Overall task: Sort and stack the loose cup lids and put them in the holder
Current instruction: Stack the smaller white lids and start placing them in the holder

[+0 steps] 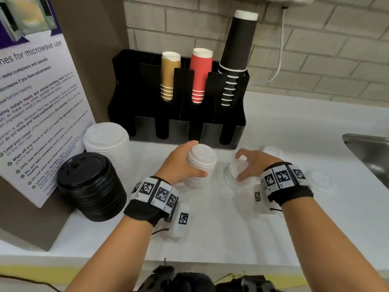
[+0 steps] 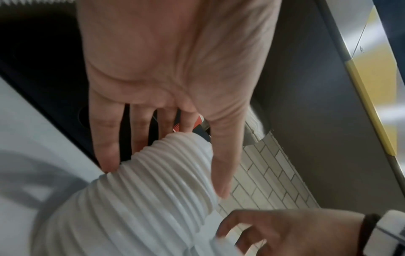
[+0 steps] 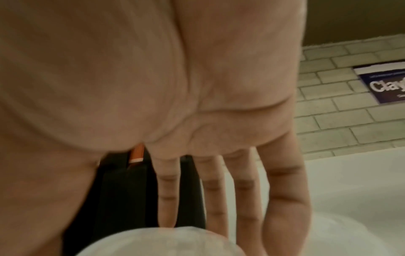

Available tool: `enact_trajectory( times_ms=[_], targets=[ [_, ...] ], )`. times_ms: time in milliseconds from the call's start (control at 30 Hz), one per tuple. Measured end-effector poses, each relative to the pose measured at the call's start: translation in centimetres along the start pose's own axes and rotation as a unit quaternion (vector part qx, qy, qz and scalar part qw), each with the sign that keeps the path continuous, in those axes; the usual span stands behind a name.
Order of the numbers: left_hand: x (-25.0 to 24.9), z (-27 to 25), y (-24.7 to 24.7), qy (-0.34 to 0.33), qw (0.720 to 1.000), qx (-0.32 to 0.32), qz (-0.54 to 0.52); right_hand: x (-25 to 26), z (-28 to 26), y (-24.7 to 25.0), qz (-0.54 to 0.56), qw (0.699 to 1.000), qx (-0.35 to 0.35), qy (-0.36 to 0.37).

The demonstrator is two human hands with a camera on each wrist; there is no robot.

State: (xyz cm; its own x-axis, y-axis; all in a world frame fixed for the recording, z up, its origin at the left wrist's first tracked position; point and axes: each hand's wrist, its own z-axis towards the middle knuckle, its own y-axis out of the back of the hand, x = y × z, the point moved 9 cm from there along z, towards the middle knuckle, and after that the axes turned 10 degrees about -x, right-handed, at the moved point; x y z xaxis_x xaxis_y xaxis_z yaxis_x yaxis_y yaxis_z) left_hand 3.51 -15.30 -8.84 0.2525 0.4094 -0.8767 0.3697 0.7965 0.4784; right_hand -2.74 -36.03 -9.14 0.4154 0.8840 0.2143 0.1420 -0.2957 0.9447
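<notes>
White tabletop: my left hand (image 1: 181, 163) grips the light, slippery white stack (image 1: 201, 165) round its ribbed sides; right hand (image 1: 255, 163) cups clear lids (image 1: 235, 169), flimsy.

We see our left hand (image 1: 179, 163) left of the black cup holder's (image 1: 179, 123) front, its fingers and thumb curled. Our right hand (image 1: 254, 163) is just beside it, fingers spread and bent downward. Both forearms reach forward toward the holder.
</notes>
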Motion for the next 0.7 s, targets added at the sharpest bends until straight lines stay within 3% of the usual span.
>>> enact_trajectory(
  times_ms=[67, 233, 367, 533, 700],
  targets=[
    [0.3, -0.1, 0.1, 0.003, 1.000, -0.014, -0.015, 0.7, -0.7, 2.1, 0.052, 0.998, -0.038, 0.021],
    [0.7, -0.3, 0.3, -0.009, 0.997, -0.056, -0.057, 7.4, -2.9, 4.8, 0.216, 0.956, -0.093, 0.176],
    [1.1, -0.5, 0.3, -0.008, 0.993, -0.075, -0.092, 10.5, -2.9, 3.5, 0.178, 0.950, -0.097, 0.236],
    [1.6, -0.6, 0.3, 0.014, 0.990, -0.089, -0.107, 11.2, -2.4, 2.4, 0.156, 0.956, -0.087, 0.235],
    [1.1, -0.7, 0.2, -0.005, 0.990, -0.087, -0.112, 11.6, -2.3, 2.4, 0.136, 0.956, -0.098, 0.242]
  ],
)
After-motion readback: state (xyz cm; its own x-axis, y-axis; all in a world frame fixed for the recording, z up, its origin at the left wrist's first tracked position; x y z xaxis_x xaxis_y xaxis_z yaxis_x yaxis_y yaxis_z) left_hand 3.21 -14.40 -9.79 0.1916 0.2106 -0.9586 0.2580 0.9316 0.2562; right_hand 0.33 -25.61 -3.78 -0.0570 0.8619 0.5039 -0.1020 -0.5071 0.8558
